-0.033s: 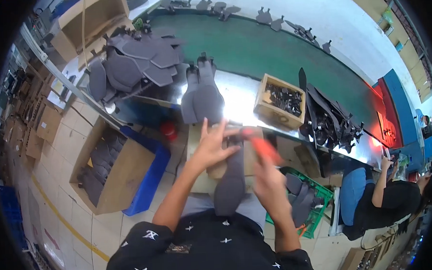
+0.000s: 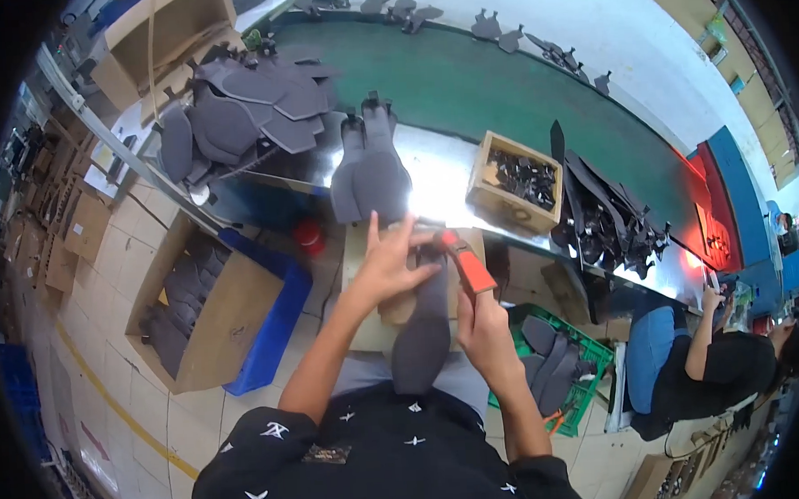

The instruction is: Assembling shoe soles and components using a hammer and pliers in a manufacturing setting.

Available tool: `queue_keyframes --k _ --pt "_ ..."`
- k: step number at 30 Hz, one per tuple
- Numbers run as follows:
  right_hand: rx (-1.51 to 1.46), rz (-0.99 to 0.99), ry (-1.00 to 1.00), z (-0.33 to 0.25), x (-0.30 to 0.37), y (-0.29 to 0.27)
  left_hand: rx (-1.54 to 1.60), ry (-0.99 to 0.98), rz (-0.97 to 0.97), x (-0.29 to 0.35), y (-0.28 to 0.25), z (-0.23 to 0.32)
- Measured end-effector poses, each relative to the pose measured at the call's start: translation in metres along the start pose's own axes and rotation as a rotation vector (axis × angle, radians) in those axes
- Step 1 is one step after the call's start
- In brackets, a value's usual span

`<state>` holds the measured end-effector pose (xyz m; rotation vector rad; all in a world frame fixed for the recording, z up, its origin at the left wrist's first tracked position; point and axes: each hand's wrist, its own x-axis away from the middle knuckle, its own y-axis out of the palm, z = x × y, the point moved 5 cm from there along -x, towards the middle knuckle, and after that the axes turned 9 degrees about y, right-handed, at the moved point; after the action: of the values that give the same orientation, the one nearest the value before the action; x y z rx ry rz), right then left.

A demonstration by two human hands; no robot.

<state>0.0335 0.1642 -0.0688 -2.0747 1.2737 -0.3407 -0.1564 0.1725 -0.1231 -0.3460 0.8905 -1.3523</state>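
A long dark grey shoe piece point(image 2: 421, 333) lies over a small wooden board point(image 2: 360, 251) on my lap. My left hand point(image 2: 389, 266) holds its upper end down, fingers spread. My right hand point(image 2: 485, 330) grips an orange-handled tool point(image 2: 468, 266), and the tool's tip meets the piece right beside my left fingertips. My forearms come up from the lower edge, over my black star-patterned shirt.
Ahead, a steel table point(image 2: 441, 185) carries stacked grey pieces point(image 2: 374, 166), a larger pile point(image 2: 242, 114) and a wooden box of dark parts point(image 2: 514, 180). A green conveyor point(image 2: 499, 85) runs behind. A cardboard box point(image 2: 202, 312), a blue bin point(image 2: 282, 321) and a green crate point(image 2: 592, 375) stand on the floor. A seated person point(image 2: 717, 369) works at the right.
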Motion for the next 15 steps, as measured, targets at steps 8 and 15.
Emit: queue_keyframes --k 8,15 --pt "0.038 0.003 0.002 -0.023 -0.005 -0.014 -0.107 -0.030 -0.021 0.002 -0.008 0.001" --pt "-0.124 0.189 -0.054 -0.018 -0.004 -0.047 0.263 0.115 0.071 0.016 -0.027 0.036"
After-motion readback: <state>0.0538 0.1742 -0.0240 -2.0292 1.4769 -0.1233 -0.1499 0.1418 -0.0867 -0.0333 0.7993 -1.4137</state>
